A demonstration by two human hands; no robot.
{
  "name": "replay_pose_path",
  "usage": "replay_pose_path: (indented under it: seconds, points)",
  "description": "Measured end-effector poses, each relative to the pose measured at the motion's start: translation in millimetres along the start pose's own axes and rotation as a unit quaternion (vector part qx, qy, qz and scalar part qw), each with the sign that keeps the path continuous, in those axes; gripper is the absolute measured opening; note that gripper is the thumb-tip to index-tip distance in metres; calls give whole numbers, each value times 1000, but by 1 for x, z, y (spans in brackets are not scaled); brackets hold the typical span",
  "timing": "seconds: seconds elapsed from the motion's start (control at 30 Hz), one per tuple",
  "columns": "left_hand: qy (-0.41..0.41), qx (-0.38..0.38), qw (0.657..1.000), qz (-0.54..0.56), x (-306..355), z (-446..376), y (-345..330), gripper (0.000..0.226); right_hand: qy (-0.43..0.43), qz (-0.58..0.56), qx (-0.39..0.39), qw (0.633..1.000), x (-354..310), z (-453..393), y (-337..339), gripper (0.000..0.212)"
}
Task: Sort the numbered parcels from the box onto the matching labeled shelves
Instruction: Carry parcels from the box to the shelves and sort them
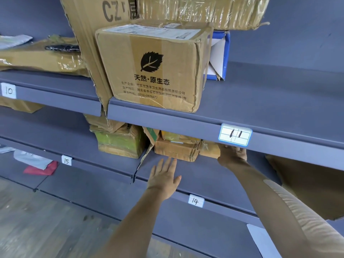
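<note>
My left hand (163, 176) hovers flat with fingers spread over the shelf labelled 14 (195, 201), just in front of a crumpled brown parcel (176, 150). My right hand (232, 155) reaches under the shelf labelled 11 (235, 135), against the right end of a small brown parcel (209, 148). Its fingers are partly hidden by the shelf edge, so its grip is unclear. On shelf 11 stands a large taped carton with a black leaf logo (154, 71).
A green-wrapped parcel (119, 142) sits left of the brown one. Labels 10 (8, 90) and 15 (66, 160) mark the left shelves, with a red and grey bag (41, 165) on 15. A large open cardboard box (312, 185) is at right.
</note>
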State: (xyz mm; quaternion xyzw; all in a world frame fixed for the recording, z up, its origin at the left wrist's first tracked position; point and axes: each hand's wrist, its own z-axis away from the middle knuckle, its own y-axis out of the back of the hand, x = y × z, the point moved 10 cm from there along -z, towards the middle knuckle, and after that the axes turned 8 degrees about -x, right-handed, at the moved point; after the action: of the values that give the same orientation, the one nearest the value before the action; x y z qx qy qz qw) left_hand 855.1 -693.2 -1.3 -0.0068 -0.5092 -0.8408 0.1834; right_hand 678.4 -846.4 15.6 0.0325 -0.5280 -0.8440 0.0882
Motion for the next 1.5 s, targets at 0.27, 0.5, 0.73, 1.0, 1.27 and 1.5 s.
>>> replay_pose_path:
  seconds: [0.27, 0.5, 0.73, 1.0, 1.27, 1.5]
  points:
    - [-25, 20, 999, -36, 14, -5, 6, 62, 35, 15, 45, 998, -3, 0, 7, 81]
    - [-53, 29, 997, -53, 22, 18, 14, 61, 9, 2, 47, 999, 11, 48, 3, 82]
    - [-115, 23, 989, -90, 42, 86, 30, 61, -21, -30, 82, 996, 27, 148, -1, 76]
    - [-248, 33, 962, -111, 143, 163, 21, 61, -151, -70, 131, 977, 137, 298, -10, 72]
    - [-443, 22, 881, -164, 324, 284, -46, 62, -356, -115, 125, 919, 307, 494, -68, 74]
    - [-526, -37, 824, -209, 433, 380, -138, 63, -496, -159, 93, 849, 426, 656, -162, 73]
